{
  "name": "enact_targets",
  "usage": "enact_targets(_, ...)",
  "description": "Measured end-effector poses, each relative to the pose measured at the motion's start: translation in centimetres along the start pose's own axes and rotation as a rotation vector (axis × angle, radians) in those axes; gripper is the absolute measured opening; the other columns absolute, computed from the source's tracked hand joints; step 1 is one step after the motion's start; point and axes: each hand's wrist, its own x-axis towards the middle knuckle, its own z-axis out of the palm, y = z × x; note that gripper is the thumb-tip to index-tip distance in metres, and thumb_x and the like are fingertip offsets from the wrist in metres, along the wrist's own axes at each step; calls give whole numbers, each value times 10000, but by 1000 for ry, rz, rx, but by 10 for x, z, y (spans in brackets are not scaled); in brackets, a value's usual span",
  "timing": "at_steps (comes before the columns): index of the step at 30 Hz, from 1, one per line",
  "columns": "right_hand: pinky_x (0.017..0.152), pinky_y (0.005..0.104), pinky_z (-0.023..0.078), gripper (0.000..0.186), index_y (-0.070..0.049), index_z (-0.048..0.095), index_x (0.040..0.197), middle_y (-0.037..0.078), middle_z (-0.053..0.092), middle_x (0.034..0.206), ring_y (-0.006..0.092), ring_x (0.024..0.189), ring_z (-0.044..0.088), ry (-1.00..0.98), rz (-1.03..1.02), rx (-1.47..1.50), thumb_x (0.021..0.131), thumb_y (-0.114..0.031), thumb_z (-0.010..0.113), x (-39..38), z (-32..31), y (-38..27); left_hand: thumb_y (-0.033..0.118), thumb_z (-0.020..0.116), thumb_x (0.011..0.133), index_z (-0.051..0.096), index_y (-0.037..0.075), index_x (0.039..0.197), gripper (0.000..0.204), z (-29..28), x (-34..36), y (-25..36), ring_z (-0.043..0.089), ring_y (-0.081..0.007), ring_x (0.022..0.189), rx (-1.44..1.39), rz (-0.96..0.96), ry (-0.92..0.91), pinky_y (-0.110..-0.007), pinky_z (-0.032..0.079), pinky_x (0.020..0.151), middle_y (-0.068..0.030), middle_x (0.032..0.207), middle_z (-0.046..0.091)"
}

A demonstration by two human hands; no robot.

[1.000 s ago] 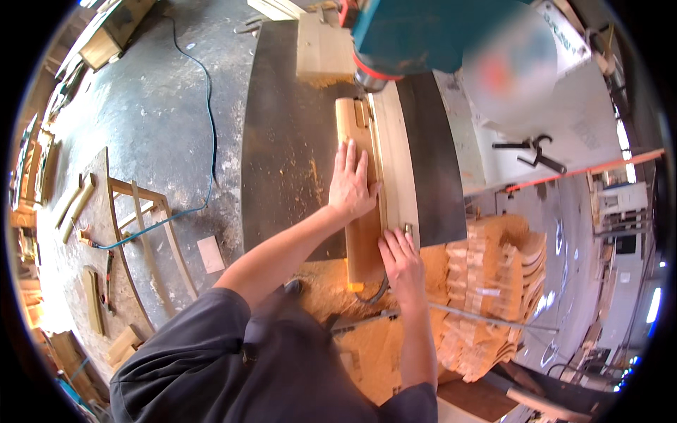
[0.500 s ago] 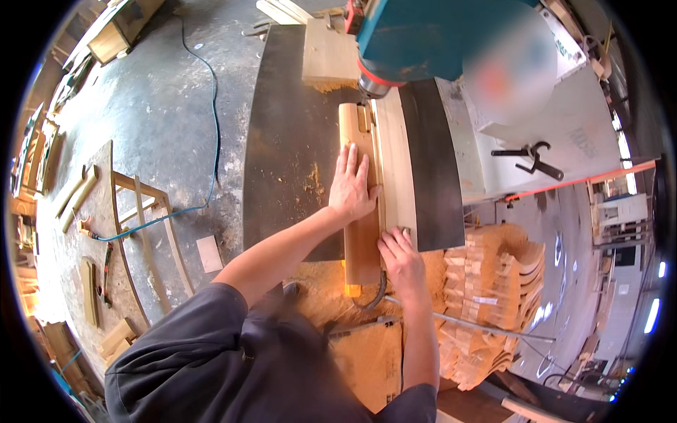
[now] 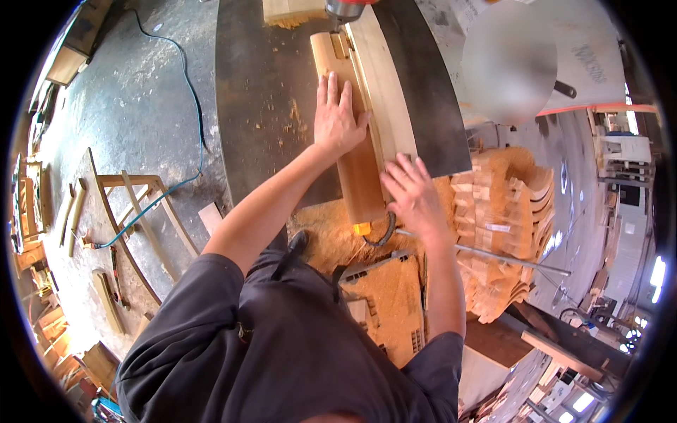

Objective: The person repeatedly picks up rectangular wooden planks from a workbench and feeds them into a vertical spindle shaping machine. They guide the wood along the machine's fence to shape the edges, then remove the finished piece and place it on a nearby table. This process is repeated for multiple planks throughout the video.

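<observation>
A long wooden piece [image 3: 363, 182] with a rounded edge lies lengthwise on the dark machine table [image 3: 261, 120]. A slot is cut near its far end, just below the machine's metal chuck [image 3: 345, 10]. My left hand [image 3: 338, 125] rests flat on the upper face of the piece, fingers stretched out toward the chuck. Along the right side of the piece runs a pale straight board [image 3: 386, 92]. My right hand [image 3: 416, 192] is at the near end of this board, fingers spread and holding nothing; whether its fingertips touch the wood I cannot tell.
Sawdust-covered curved wooden parts [image 3: 501, 225] are stacked at the right. A yellow-ended black hose [image 3: 381, 234] and a metal rod [image 3: 508, 258] are near the table's front edge. Left stands a workbench [image 3: 92, 211] with wood strips; a blue hose [image 3: 190, 92] crosses the floor.
My right hand has come away from the board's edge and its fingers have spread. The left hand keeps its place on the wooden piece. The view has tilted down toward my body.
</observation>
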Motion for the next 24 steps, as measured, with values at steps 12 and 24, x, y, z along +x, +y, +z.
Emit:
enact_targets(12,1063,493,515,127,11,735,959,158,742,1091,343,1162,663,443,126,24,845,-31,699,-7,37,20,243,631,927,433,-22,1558,713,1,13,62,208,-443,1587,193,157,-224,-540,166,1310,-277,1668,316)
enact_targets(24,1082,390,427,176,-69,785,767,53,700,1030,283,1216,538,300,247,-165,818,-193,670,52,66,-18,371,658,1000,461,1,1554,695,33,9,-48,240,-461,1564,182,173,85,-506,261,1280,-281,1677,292)
